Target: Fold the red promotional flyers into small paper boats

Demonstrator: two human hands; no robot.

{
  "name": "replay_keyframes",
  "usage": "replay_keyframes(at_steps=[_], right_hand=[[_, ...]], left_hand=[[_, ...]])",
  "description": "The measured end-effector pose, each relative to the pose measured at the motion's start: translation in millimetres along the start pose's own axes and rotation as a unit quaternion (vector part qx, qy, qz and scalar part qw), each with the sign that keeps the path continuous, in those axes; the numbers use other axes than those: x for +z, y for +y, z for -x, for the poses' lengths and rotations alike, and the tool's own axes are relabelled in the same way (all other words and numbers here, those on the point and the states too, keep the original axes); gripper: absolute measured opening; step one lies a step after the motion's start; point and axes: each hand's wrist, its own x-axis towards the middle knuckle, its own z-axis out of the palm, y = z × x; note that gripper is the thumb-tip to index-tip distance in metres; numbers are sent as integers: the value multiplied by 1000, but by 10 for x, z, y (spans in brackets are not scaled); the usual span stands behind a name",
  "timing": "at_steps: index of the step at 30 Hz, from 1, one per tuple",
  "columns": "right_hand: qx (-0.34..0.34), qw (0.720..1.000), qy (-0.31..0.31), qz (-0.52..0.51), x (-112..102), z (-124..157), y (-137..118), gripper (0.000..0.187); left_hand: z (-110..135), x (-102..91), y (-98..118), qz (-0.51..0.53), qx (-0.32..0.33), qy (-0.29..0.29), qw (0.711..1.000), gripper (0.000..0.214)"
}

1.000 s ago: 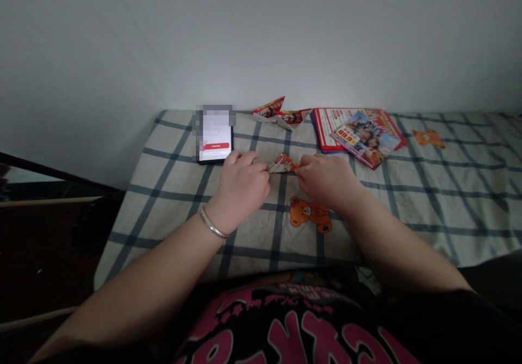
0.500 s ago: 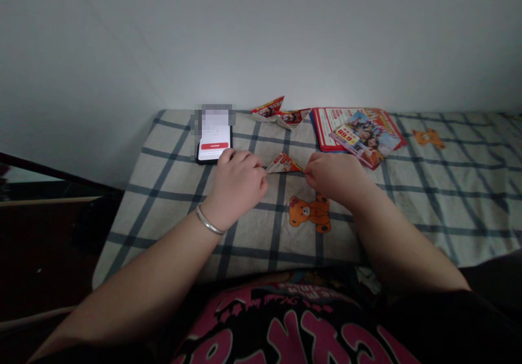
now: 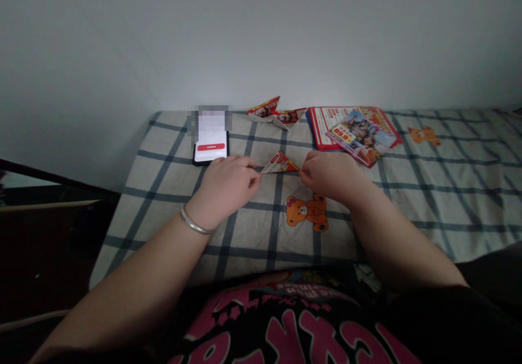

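A small folded piece of printed red-and-white paper lies on the checked cloth between my hands. My left hand, with a silver bangle on its wrist, pinches the paper's left tip with closed fingers. My right hand pinches the right end, fingers curled. A phone with a lit screen lies just beyond my left hand.
Another folded paper shape rests near the wall at the back. A stack of red printed leaflets lies to the right of it. An orange bear print marks the cloth near me. The cloth's left edge drops to a dark floor.
My hands have drawn slightly apart along the folded paper, so more of it shows between them. The view has shifted a little; the other things lie as before.
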Motion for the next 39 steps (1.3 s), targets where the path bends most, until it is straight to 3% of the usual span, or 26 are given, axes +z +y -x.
replay_keyframes(at_steps=[10,13,15,18,21,23,29,32,39], right_hand=[[5,1000,14,-6,40,-60,42,39],[2,999,30,-13,62,-66,68,31],[1,998,59,-28,83,-65,64,25],[-39,992,109,-49,138,-78,37,19],[-100,984,130,-70,217,-123,9,15],[-106,981,135,-88,267,-162,-2,13],[-102,975,142,-135,341,-236,0,30],[-121,971,152,-140,367,-251,3,37],[-144,967,168,-128,449,-310,5,33]], left_hand=[[-30,135,85,-58,-32,46,997,23],[-59,199,49,-22,-23,78,996,15],[-75,227,27,7,7,84,996,24],[-90,251,13,19,44,74,996,35],[-102,269,13,17,58,63,996,26],[-108,281,12,25,50,65,996,23],[-109,294,3,66,33,74,994,45],[-113,293,-2,66,39,79,994,37],[-144,326,-38,86,38,80,992,29]])
